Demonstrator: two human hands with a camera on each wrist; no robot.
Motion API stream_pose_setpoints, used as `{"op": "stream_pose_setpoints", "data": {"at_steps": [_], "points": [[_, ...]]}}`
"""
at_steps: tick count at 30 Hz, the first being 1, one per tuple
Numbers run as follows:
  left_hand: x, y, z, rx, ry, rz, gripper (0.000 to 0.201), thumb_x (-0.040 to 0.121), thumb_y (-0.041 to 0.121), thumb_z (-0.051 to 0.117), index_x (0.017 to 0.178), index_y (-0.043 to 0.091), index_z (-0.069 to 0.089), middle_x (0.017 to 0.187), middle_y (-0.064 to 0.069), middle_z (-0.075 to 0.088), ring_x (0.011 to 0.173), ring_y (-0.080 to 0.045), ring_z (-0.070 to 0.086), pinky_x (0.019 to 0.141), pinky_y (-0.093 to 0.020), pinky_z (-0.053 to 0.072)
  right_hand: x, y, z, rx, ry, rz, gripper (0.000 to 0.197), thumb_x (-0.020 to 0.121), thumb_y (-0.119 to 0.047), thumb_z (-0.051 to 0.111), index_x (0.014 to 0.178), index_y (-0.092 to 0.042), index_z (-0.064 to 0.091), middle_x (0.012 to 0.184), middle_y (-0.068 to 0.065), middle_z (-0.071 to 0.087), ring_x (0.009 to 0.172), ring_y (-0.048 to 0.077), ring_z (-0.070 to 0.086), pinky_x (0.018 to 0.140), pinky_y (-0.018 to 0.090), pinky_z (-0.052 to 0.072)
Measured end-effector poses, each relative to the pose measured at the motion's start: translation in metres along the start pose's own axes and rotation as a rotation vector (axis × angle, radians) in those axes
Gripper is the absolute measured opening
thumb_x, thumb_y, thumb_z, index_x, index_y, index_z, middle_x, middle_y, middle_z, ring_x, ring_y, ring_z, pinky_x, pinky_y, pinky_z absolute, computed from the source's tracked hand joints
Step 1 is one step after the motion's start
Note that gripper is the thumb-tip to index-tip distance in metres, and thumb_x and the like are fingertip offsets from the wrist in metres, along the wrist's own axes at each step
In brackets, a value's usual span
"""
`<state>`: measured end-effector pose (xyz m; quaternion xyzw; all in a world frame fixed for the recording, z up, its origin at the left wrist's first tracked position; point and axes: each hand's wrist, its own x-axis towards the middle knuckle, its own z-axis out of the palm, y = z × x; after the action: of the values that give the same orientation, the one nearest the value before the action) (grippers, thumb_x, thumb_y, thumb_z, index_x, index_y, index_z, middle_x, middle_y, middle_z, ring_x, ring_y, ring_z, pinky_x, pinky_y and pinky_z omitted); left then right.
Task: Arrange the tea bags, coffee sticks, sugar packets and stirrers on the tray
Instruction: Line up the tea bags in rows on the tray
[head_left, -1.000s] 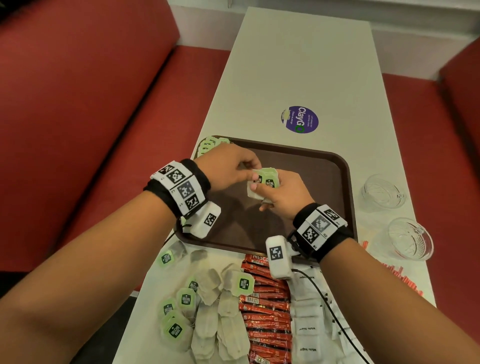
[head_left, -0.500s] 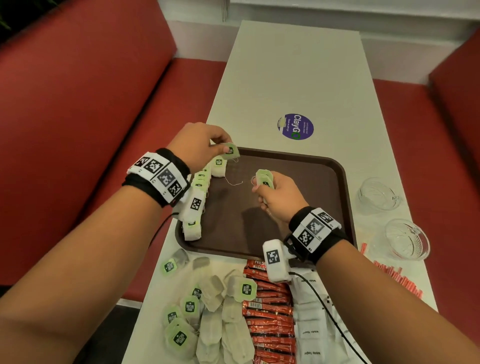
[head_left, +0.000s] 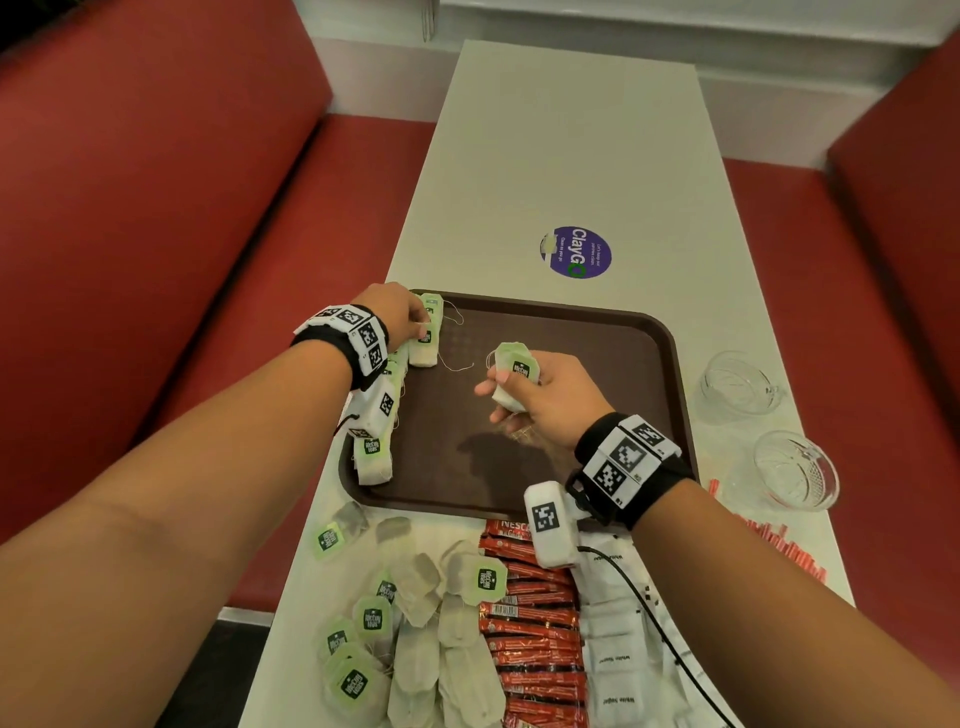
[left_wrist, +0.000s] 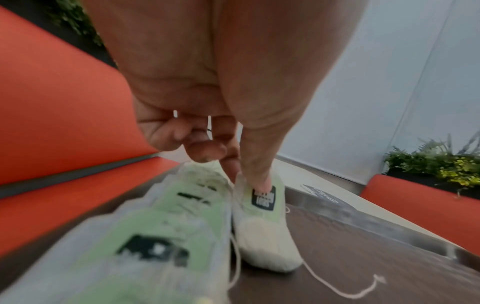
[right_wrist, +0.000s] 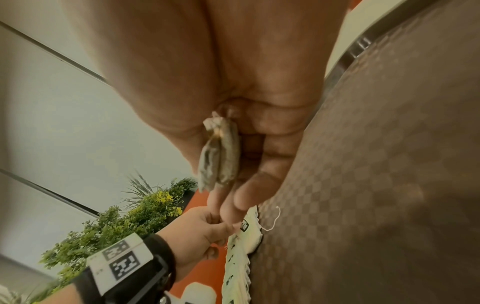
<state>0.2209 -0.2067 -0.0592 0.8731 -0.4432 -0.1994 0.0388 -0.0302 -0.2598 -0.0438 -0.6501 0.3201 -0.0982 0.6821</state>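
A brown tray (head_left: 597, 364) lies on the white table. A row of green-tagged tea bags (head_left: 375, 452) runs along its left edge. At the tray's far left corner my left hand (head_left: 418, 325) pinches the tag of one tea bag (left_wrist: 262, 218), which lies flat beside the row with its string trailing. My right hand (head_left: 506, 384) hovers over the middle of the tray and grips a small stack of tea bags (head_left: 515, 371), seen edge-on in the right wrist view (right_wrist: 219, 152).
Near me on the table lie loose tea bags (head_left: 415, 623), red coffee sticks (head_left: 530, 613) and white sugar packets (head_left: 618, 649). Red stirrers (head_left: 779, 545) and two glass cups (head_left: 737, 384) (head_left: 795, 467) sit right of the tray. Red benches flank the table.
My left hand took one tea bag from the stack in my right hand, carried it to the tray's far left corner and lowered it beside the row. The right hand stayed put.
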Motion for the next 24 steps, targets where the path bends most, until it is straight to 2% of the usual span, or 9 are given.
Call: {"op": "stream_pose_setpoints", "data": {"at_steps": [6,9,12,15,17,19,22,24], "points": [[0.009,0.0,0.007,-0.023,0.04,-0.082,0.024,0.087,0.035,0.074,0.11,0.027,0.068,0.117,-0.001,0.067,0.107,-0.022,0.061,0.09,-0.034,0.051,0.0,0.0,0.0,-0.051,0.019,-0.005,0.011,0.099,-0.02,0.061,0.102,-0.01,0.066,0.089,0.007,0.075,0.066,0.021,0.065,0.061,0.036,0.055],[0.007,0.006,0.012,0.018,0.114,-0.117,0.034,0.089,0.044,0.066,0.113,0.02,0.062,0.115,-0.005,0.065,0.108,-0.028,0.06,0.085,-0.036,0.048,0.002,0.002,0.0,-0.079,0.038,-0.009,0.012,0.096,-0.021,0.067,0.094,-0.009,0.067,0.084,0.011,0.074,0.065,0.022,0.066,0.063,0.038,0.055],[0.005,0.015,0.021,0.127,0.047,-0.084,0.045,0.088,0.054,0.062,0.106,0.013,0.063,0.105,-0.006,0.066,0.098,-0.028,0.062,0.078,-0.034,0.049,0.006,0.004,-0.001,-0.112,0.059,0.008,0.013,0.091,-0.023,0.073,0.092,-0.011,0.068,0.075,0.014,0.071,0.063,0.027,0.066,0.065,0.044,0.054],[0.006,0.017,0.027,0.151,0.021,-0.088,0.036,0.085,0.046,0.064,0.101,0.013,0.063,0.098,-0.005,0.066,0.084,-0.025,0.06,0.068,-0.031,0.045,0.009,0.007,0.0,-0.128,0.066,0.018,0.019,0.084,-0.034,0.077,0.092,-0.019,0.069,0.077,0.018,0.073,0.064,0.034,0.065,0.065,0.052,0.053],[0.006,0.018,0.026,0.147,0.019,-0.09,0.032,0.085,0.042,0.063,0.1,0.013,0.062,0.097,-0.006,0.065,0.082,-0.025,0.058,0.067,-0.031,0.044,0.008,0.007,0.001,-0.119,0.079,0.026,0.019,0.084,-0.035,0.078,0.093,-0.021,0.069,0.08,0.021,0.072,0.063,0.036,0.063,0.062,0.048,0.049],[0.003,0.019,0.023,0.146,0.019,-0.081,0.034,0.086,0.044,0.062,0.099,0.013,0.062,0.1,-0.007,0.067,0.081,-0.026,0.058,0.067,-0.031,0.044,0.005,0.006,0.001,-0.117,0.088,0.024,0.018,0.085,-0.032,0.078,0.094,-0.019,0.068,0.08,0.021,0.072,0.061,0.034,0.061,0.059,0.043,0.047],[-0.008,0.024,0.013,0.076,0.064,-0.045,0.038,0.091,0.052,0.058,0.099,0.016,0.064,0.098,-0.004,0.067,0.087,-0.025,0.061,0.07,-0.031,0.044,0.003,0.005,0.0,-0.114,0.093,0.014,0.015,0.087,-0.027,0.078,0.09,-0.017,0.067,0.071,0.012,0.068,0.058,0.029,0.06,0.054,0.037,0.045],[-0.02,0.029,0.005,-0.074,0.13,0.011,0.035,0.093,0.056,0.054,0.095,0.022,0.064,0.091,0.002,0.065,0.087,-0.02,0.061,0.07,-0.031,0.044,0.004,0.004,0.0,-0.114,0.108,0.016,0.014,0.086,-0.027,0.078,0.089,-0.018,0.068,0.069,0.008,0.067,0.058,0.028,0.059,0.053,0.035,0.046]]}}
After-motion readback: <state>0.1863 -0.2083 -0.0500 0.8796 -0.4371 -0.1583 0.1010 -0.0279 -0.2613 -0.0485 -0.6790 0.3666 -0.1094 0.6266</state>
